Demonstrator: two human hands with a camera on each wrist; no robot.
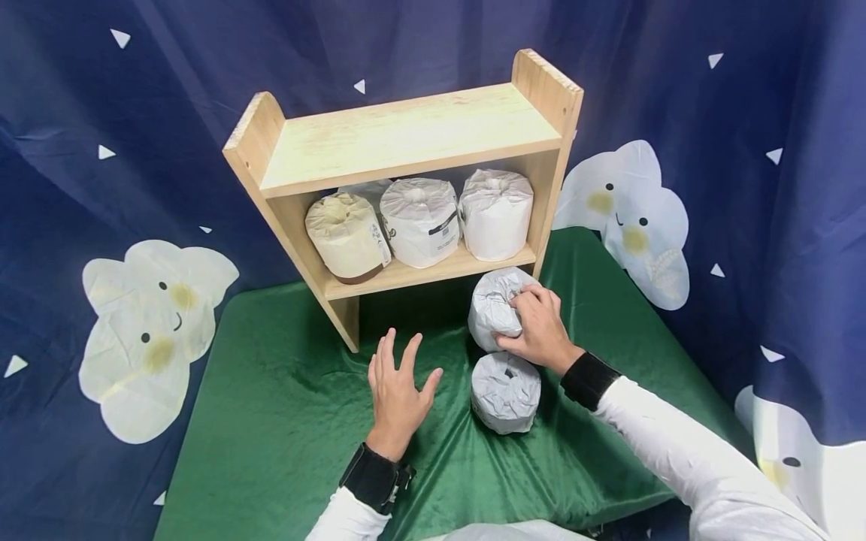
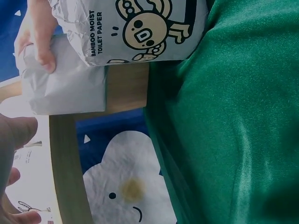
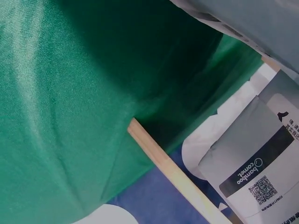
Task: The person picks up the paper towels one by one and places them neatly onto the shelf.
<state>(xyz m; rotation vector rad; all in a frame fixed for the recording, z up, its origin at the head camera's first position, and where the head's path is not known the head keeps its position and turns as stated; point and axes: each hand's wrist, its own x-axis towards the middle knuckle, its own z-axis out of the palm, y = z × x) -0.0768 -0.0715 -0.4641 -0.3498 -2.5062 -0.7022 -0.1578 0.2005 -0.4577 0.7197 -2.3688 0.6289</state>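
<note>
My right hand [image 1: 537, 324] grips a white paper-wrapped toilet roll [image 1: 489, 312], fingers at its top and thumb on its side. That roll is at the front of the wooden shelf [image 1: 406, 282], near its lower right; in the left wrist view the wrapped roll [image 2: 70, 91] shows beneath the fingers. Nearer to me, another toilet roll [image 1: 506, 398] stands on the green cloth, its printed side [image 2: 149, 32] lettered "BAMBOO MOIST TOILET PAPER". My left hand [image 1: 398, 387] is held over the cloth left of the rolls, fingers spread, holding nothing.
On the shelf board stand a cream roll [image 1: 345, 240] and two white rolls, one in the middle [image 1: 419, 225] and one at the right [image 1: 497, 218]. Part of another shows behind. Green cloth [image 1: 271, 421] covers the table; a blue curtain [image 1: 433, 45] hangs behind.
</note>
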